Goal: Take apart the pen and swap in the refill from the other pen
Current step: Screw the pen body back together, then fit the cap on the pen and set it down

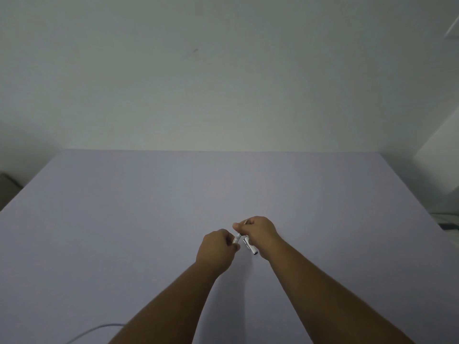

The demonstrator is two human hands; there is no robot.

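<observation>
Both my hands meet above the middle of the lilac table (149, 207). My left hand (218, 249) is closed around a short white pen piece (236, 239) that sticks out toward my right hand. My right hand (258, 232) pinches the far end of that piece between thumb and fingers. A second white pen part (250, 245) with a dark tip hangs below my right palm, held in the same hand. The fingers hide most of both parts, so I cannot tell which is barrel and which is refill.
A thin white cable (94, 331) curves across the table's near left corner. A white wall (223, 83) rises behind the far edge. Some dim objects (447, 223) lie beyond the table's right edge.
</observation>
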